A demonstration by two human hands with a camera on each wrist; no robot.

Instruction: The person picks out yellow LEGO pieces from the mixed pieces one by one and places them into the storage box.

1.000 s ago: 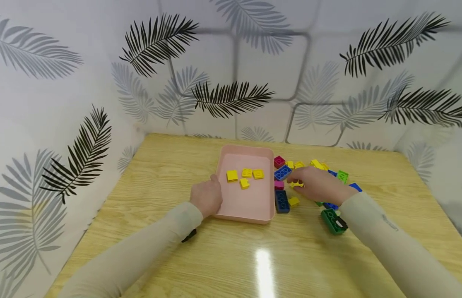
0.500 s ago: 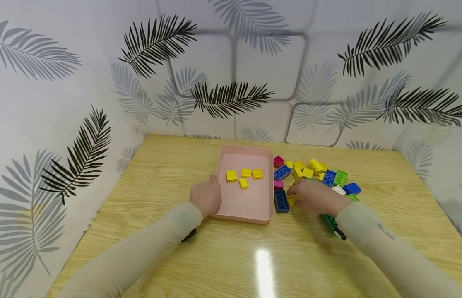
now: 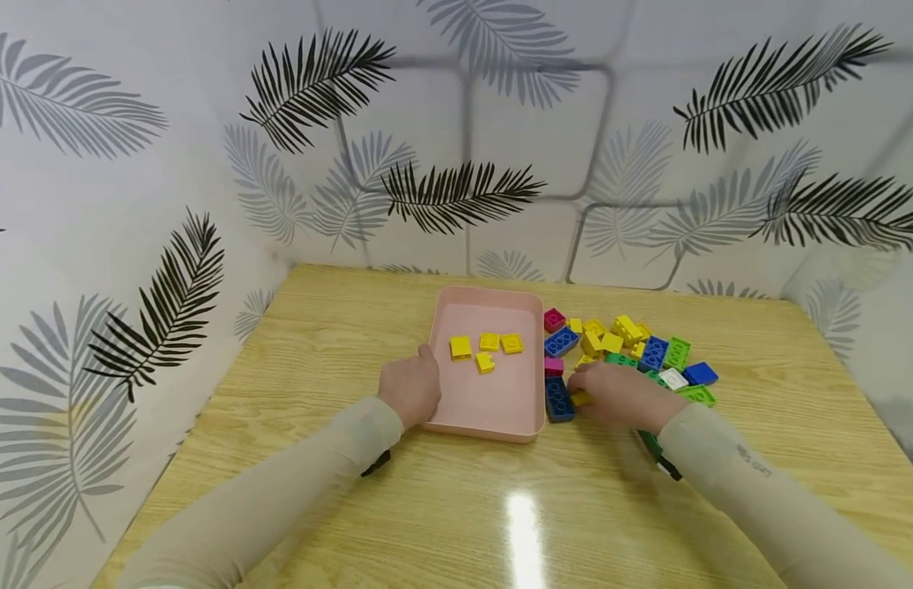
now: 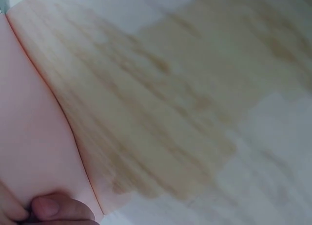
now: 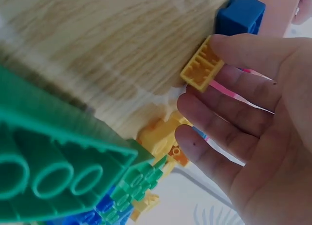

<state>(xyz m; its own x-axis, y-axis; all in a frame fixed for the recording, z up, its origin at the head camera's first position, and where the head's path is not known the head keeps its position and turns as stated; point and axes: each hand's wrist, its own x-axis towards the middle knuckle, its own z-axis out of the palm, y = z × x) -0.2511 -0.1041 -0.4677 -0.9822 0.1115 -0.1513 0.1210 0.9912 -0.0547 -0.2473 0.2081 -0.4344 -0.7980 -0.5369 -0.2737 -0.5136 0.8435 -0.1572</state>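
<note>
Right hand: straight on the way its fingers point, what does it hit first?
Probably the dark blue rectangular plastic brick, just left of the right hand in the head view; the small magenta plastic brick is close too, and depth is unclear.

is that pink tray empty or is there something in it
Not empty, but far from full: four yellow bricks lie in the pink tray.

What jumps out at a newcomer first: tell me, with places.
The pink tray near the middle of the table, four yellow bricks inside, the left hand gripping its left side. Just right of it, the heap of coloured bricks, where the right hand pinches a yellow brick. Behind, bold black leaf prints across the pale wall.
</note>
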